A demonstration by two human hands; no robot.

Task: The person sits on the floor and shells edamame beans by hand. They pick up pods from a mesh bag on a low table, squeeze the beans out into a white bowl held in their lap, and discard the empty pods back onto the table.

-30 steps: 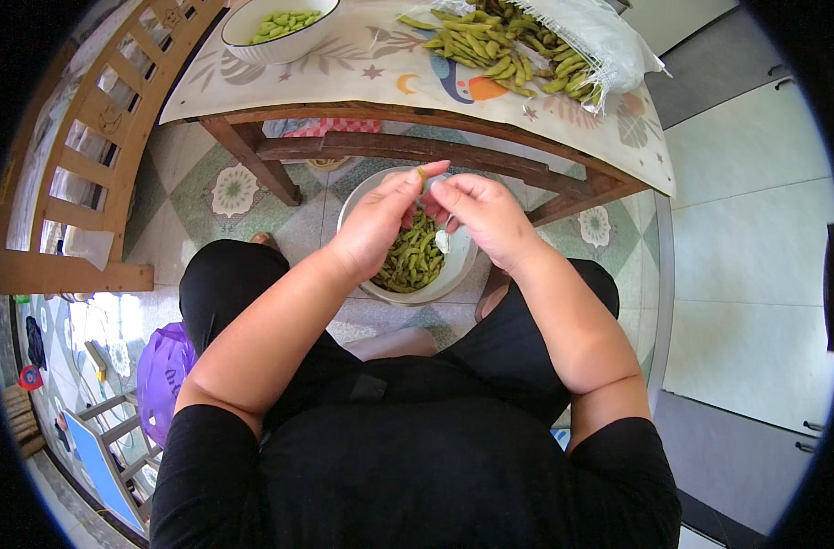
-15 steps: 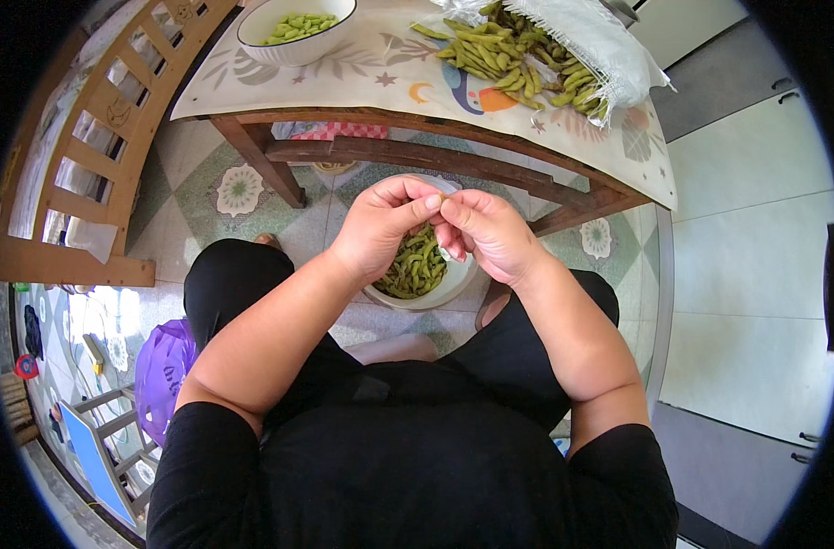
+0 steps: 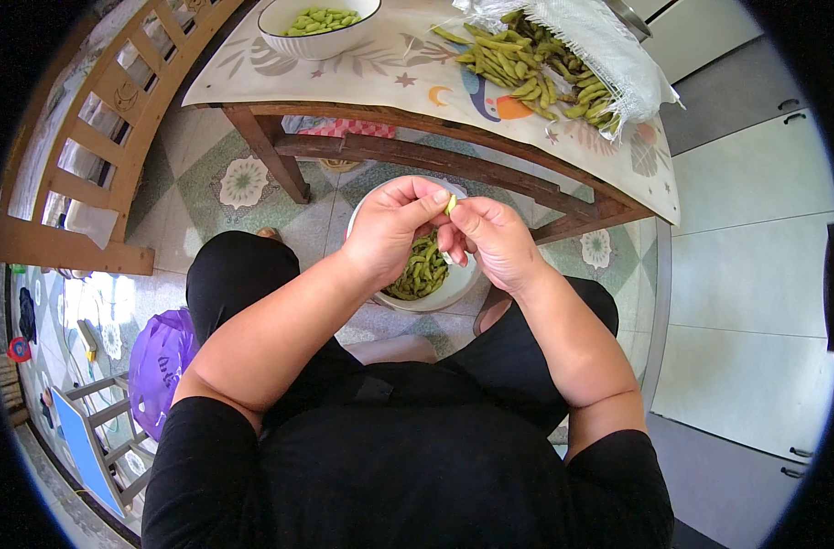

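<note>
My left hand point(image 3: 394, 229) and my right hand point(image 3: 493, 241) meet above a white bowl point(image 3: 454, 291) that stands on the floor between my knees. Together their fingertips pinch one small green bean pod point(image 3: 451, 203). The bowl holds a heap of green pods point(image 3: 422, 270), partly hidden by my hands. On the low wooden table point(image 3: 408, 151) ahead lies a pile of green pods point(image 3: 527, 64) half under a white mesh sack point(image 3: 600, 46). A second white bowl point(image 3: 318, 26) with shelled green beans stands at the table's far left.
A patterned cloth point(image 3: 380, 78) covers the table top. A wooden railing point(image 3: 78, 156) runs along the left. A purple bag point(image 3: 156, 366) and a small blue stool point(image 3: 87, 448) sit on the tiled floor at lower left. White cabinet doors point(image 3: 756, 274) stand on the right.
Both hands have stayed together over the floor bowl, working the pod between the fingertips. The view has shifted slightly, so the table sits a little lower in the picture.
</note>
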